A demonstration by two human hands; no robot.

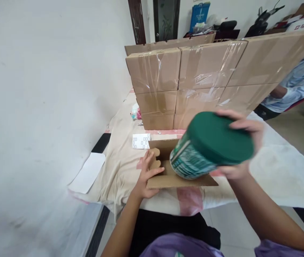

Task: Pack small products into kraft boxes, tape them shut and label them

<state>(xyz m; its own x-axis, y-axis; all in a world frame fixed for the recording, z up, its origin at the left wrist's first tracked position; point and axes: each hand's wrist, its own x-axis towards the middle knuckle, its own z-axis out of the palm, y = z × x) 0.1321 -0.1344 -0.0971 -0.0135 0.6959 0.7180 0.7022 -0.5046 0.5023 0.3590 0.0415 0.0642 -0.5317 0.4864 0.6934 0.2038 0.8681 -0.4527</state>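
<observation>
My right hand (244, 142) is closed around the green lid end of a large green can (208, 146), held tilted over an open cardboard box (168, 176). The can's printed body points down and left into the box. My left hand (148, 175) grips the box's left flap and wall, holding it on the cloth-covered table (120, 167). The box bottom is mostly hidden by the can.
A wall of several taped cardboard boxes (194, 78) stands at the back of the table. A small printed label sheet (140, 141) lies behind the open box. A white sheet (87, 173) lies at the left. Another person's sleeve (299, 84) shows at the right.
</observation>
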